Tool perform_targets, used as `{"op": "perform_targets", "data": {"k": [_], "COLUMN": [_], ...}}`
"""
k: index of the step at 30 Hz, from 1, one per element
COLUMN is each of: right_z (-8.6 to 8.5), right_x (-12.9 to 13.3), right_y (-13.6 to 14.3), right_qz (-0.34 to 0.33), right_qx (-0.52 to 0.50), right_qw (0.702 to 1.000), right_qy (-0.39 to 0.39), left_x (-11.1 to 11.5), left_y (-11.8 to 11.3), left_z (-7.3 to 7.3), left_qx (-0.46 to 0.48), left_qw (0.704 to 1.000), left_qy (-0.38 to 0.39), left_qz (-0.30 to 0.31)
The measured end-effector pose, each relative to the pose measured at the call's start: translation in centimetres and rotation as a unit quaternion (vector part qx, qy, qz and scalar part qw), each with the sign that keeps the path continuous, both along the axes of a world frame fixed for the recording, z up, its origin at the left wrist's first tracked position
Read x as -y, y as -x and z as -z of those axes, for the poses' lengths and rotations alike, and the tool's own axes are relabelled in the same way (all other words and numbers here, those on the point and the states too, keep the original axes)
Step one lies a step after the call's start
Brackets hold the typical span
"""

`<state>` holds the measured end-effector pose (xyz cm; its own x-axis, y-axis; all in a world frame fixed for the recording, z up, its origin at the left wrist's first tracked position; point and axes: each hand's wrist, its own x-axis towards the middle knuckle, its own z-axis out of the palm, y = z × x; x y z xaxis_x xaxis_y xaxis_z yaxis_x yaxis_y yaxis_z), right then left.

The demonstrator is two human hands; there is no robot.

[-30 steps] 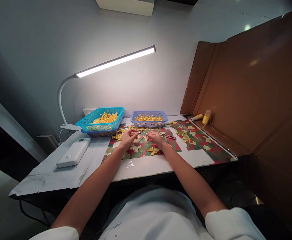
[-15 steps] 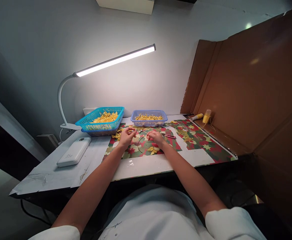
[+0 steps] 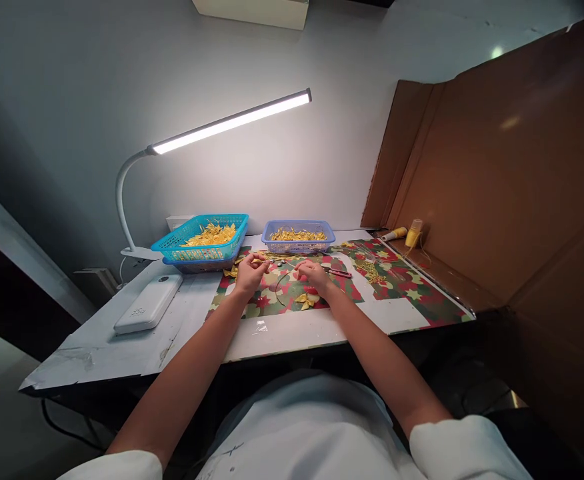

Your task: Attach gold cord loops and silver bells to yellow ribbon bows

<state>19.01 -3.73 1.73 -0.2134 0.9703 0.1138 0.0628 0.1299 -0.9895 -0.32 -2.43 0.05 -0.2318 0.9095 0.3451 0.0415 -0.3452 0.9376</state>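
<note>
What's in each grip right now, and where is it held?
Cannot be told: fingers of the left hand and right hand hide whatever they pinch.

The lamp (image 3: 232, 123) glares white against dim corners; the wide view bends edges.

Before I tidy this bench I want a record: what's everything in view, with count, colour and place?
Lamp: one, white, back left
Turquoise basket: one, yellow pieces inside
Lilac basket: one, back centre, yellow pieces inside
Power bank: one, white, left
Loose bow: one, yellow, by right wrist
Tool: one, pinkish-red, beside right hand
Strand heap: one, yellow, right
Bottle: one, yellow, back right
Tube: one, yellow-white, beside bottle
Cardboard: brown, right, panels uncounted
Tabletop: one, white, patterned covering
Hands: two, bare, centre; left, right
</note>
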Motion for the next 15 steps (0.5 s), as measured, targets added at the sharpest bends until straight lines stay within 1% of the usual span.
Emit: {"op": "perform_targets", "data": {"k": [6,8,9,10,12,13,15], "right_z": [0.0,0.2,0.2,0.3,0.5,0.6,0.7], "right_x": [-0.3,-0.3,-0.3,-0.2,0.0,0.1,0.4], "right_y": [-0.7,-1.0,-1.1,-1.3,-1.4,-1.4,-1.4], "right_qz": [-0.017,0.001,0.022,0.048,0.093,0.099,0.081], "right_qx": [0.005,0.033,0.060,0.093,0.166,0.198,0.246], "right_qw": [0.998,0.995,0.988,0.977,0.939,0.920,0.891], "right_qy": [-0.054,-0.098,-0.138,-0.186,-0.285,-0.324,-0.372], "left_x": [0.7,1.0,1.1,1.3,1.8,2.0,2.6], "left_y": [-0.5,-0.5,-0.4,-0.3,-0.2,-0.2,-0.4], "left_z": [-0.5,-0.8,-1.0,-1.1,-1.3,-1.5,-1.8], "left_qx": [-0.007,-0.016,-0.024,-0.033,-0.048,-0.056,-0.081], "left_qw": [1.000,0.999,0.998,0.995,0.987,0.982,0.972], "left_qy": [0.001,0.024,0.043,0.066,0.101,0.109,0.111], "left_qz": [0.015,0.032,0.048,0.069,0.119,0.145,0.188]}}
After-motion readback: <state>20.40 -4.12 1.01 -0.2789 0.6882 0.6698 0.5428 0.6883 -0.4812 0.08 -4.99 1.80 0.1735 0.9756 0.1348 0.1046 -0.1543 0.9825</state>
